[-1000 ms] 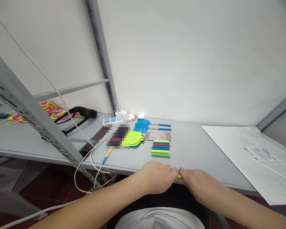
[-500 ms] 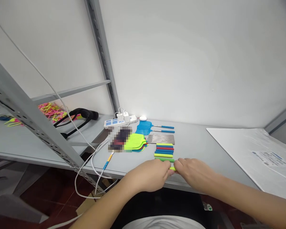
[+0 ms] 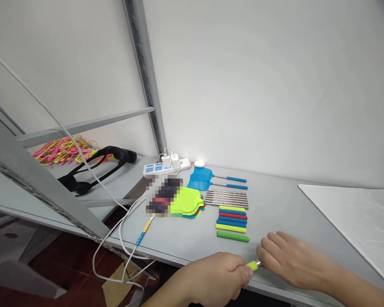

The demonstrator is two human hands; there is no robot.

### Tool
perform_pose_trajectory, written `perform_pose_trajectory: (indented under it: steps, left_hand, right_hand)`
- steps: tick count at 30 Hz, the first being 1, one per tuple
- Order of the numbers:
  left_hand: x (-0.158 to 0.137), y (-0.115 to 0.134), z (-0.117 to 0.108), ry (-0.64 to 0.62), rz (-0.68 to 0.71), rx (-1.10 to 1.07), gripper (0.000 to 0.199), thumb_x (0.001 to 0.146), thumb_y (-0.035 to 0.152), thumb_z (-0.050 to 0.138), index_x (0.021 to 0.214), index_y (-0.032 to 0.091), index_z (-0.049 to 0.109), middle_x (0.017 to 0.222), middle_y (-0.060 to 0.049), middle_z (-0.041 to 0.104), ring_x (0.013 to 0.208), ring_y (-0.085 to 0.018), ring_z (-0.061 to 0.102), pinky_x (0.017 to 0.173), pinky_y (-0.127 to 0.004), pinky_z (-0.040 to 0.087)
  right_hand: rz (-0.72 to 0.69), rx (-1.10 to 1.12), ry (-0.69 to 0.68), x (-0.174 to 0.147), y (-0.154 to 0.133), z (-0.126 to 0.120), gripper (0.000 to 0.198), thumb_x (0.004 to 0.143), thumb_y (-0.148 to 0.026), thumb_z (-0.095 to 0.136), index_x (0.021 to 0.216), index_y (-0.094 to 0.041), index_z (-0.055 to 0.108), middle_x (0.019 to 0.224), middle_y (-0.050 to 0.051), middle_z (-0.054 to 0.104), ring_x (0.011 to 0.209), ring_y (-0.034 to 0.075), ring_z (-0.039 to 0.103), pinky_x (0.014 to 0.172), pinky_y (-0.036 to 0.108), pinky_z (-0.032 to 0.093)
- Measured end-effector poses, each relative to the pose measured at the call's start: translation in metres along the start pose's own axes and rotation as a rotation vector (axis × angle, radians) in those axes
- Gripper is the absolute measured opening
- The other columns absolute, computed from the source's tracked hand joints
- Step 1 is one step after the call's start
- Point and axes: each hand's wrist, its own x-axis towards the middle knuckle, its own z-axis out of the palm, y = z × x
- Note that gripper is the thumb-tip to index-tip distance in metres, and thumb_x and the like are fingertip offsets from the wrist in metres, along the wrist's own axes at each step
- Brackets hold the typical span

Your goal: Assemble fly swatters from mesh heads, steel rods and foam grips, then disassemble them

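Note:
My left hand (image 3: 219,277) is closed around a yellow-green handle sleeve (image 3: 252,265), of which only the end shows past the thumb. From that end a short length of thin metal rod (image 3: 259,263) runs into my closed right hand (image 3: 291,258), which hides the rest of it. Just beyond my hands a green handle sleeve (image 3: 233,236) lies on the table, followed by a row of blue, red and yellow-green sleeves (image 3: 233,216). Behind those is a row of metal rods (image 3: 227,199). To their left sits a stack of fly swatter heads (image 3: 192,201), yellow-green on top.
Two blue fly swatters (image 3: 201,179) lie at the back near a power strip (image 3: 167,167). White cables (image 3: 121,226) hang over the table edge. A shelf post (image 3: 60,179) rises at left, with black headgear (image 3: 99,172) behind it. White sheeting (image 3: 355,217) covers the right side.
Both hands have shifted right and nearer to me, and stand a little farther apart. Metal rod now shows between them at the sleeve's end. The view has turned slightly left.

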Motion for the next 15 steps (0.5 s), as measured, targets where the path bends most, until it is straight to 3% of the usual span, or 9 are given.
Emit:
perform_pose_trajectory:
  steps: [3,5,6,8,10,12,15]
  left_hand:
    - [-0.005,-0.017,-0.012,-0.170,-0.096,-0.313,0.035,0.091,0.054,0.044,0.076,0.023,0.046,0.055,0.007,0.040,0.040,-0.009,0.030,0.038,-0.020,0.026]
    - [-0.012,-0.027,-0.019,-0.218,-0.094,-0.588,0.040,0.089,0.060,0.046,0.077,0.023,0.043,0.054,0.010,0.028,0.039,-0.006,0.016,0.037,-0.018,0.018]
    - [-0.014,-0.030,-0.021,-0.171,-0.049,-0.704,0.041,0.089,0.062,0.047,0.078,0.023,0.042,0.056,0.010,0.027,0.040,-0.006,0.015,0.038,-0.017,0.018]
    - [-0.013,-0.030,-0.018,0.027,0.167,-0.771,0.041,0.089,0.061,0.050,0.082,0.021,0.048,0.064,0.007,0.035,0.048,-0.006,0.031,0.051,-0.020,0.036]
    - [-0.006,-0.027,-0.008,0.231,0.380,-0.679,0.041,0.088,0.061,0.054,0.087,0.020,0.057,0.080,0.000,0.047,0.072,-0.011,0.049,0.075,-0.028,0.045]
    - [0.003,-0.025,0.005,0.381,0.480,-0.511,0.044,0.086,0.064,0.053,0.089,0.021,0.065,0.094,-0.005,0.049,0.092,-0.017,0.051,0.085,-0.033,0.044]
    - [0.014,-0.030,0.020,0.502,0.504,-0.339,0.047,0.086,0.066,0.050,0.093,0.024,0.072,0.091,-0.006,0.048,0.084,-0.018,0.051,0.075,-0.033,0.047]
  right_hand:
    - [0.087,0.011,0.075,-0.036,0.042,0.016,0.021,0.091,-0.009,0.039,0.085,-0.023,0.053,0.069,0.002,0.055,0.060,0.018,0.047,0.058,0.035,0.029]
    - [0.354,-0.022,0.139,-0.064,0.077,0.021,0.022,0.093,-0.012,0.037,0.086,-0.023,0.055,0.070,0.003,0.055,0.061,0.019,0.049,0.060,0.035,0.033]
    - [0.529,-0.058,0.167,-0.075,0.091,0.021,0.020,0.093,-0.017,0.040,0.082,-0.024,0.054,0.066,0.003,0.052,0.057,0.019,0.046,0.057,0.035,0.032]
    - [0.754,-0.030,0.217,-0.083,0.106,0.017,0.022,0.092,-0.027,0.049,0.070,-0.026,0.049,0.063,0.002,0.050,0.053,0.018,0.044,0.052,0.034,0.031]
    - [0.945,0.070,0.371,-0.072,0.101,0.011,0.014,0.094,-0.023,0.044,0.086,-0.027,0.054,0.080,0.007,0.057,0.072,0.022,0.054,0.061,0.036,0.039]
    - [0.969,0.152,0.524,-0.050,0.081,0.011,0.011,0.094,-0.024,0.045,0.094,-0.025,0.056,0.092,0.009,0.057,0.087,0.026,0.057,0.071,0.039,0.044]
    - [1.007,0.259,0.641,-0.020,0.047,0.020,0.017,0.095,-0.027,0.042,0.095,-0.022,0.058,0.094,0.009,0.053,0.094,0.026,0.054,0.078,0.043,0.044]
